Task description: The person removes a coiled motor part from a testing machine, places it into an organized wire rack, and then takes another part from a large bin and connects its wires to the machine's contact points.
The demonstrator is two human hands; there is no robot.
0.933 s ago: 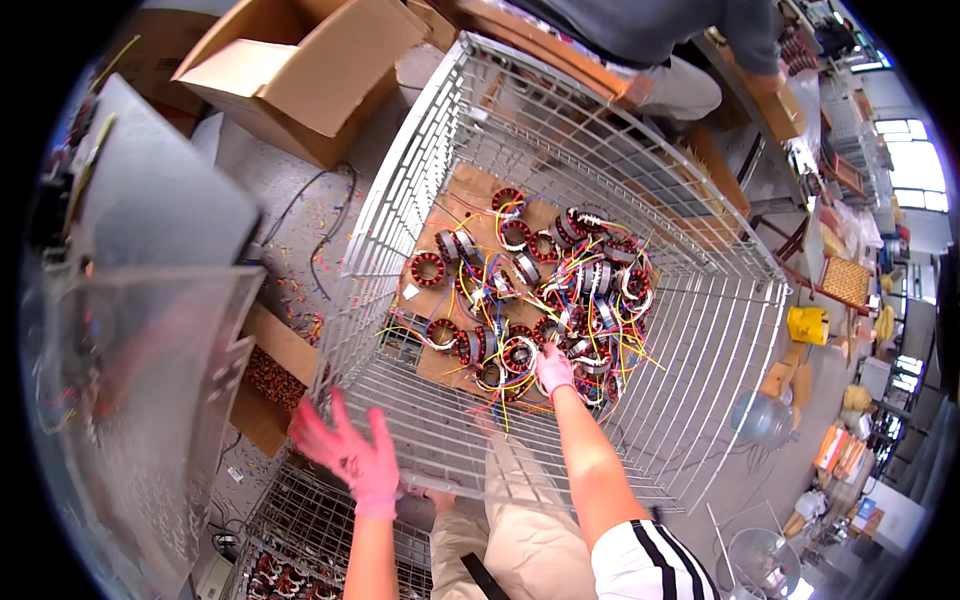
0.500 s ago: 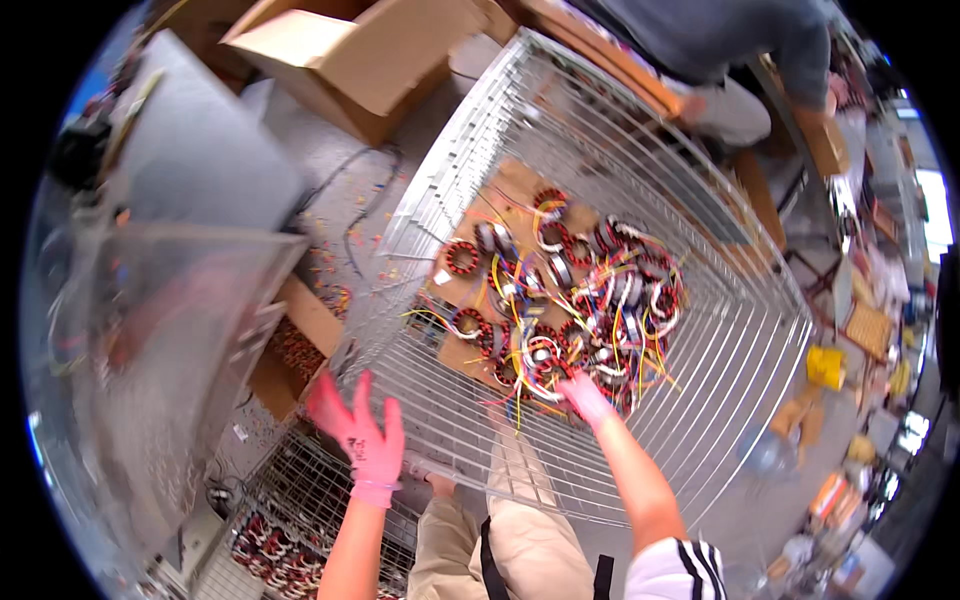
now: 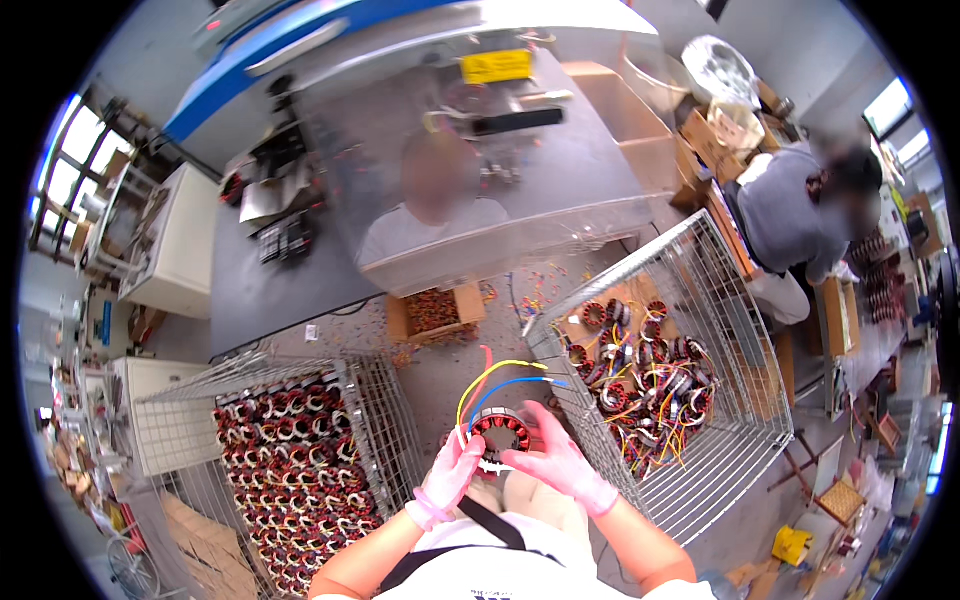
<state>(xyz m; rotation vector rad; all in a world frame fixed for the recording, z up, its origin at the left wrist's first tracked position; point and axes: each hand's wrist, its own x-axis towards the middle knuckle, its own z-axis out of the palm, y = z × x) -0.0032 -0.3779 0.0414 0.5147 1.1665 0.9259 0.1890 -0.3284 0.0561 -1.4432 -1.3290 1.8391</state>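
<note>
In front of my body, both hands hold a ring-shaped motor stator point(image 3: 497, 418) with red windings and a toothed inner edge. Yellow, red and blue lead wires point(image 3: 490, 373) curve up and away from its left side. My left hand point(image 3: 448, 478), in a pink glove, pinches the stator's left side near the wires. On the opposite side my right hand point(image 3: 562, 462), also pink-gloved, is curled around the rim. Several loose stators point(image 3: 655, 395) with tangled leads lie heaped in a wire basket point(image 3: 770, 440) to the right.
At left, another wire basket point(image 3: 372, 425) holds stators point(image 3: 280, 480) stacked in rows. Ahead stands a grey workbench point(image 3: 255, 305) with a clear shield point(image 3: 540, 240). A cardboard box of wire scraps point(image 3: 435, 310) sits below it. A person point(image 3: 795, 205) works at far right.
My right hand has come out of the right basket, and a stator is now between both hands. My left hand has closed onto it. The view has swung up toward the workbench.
</note>
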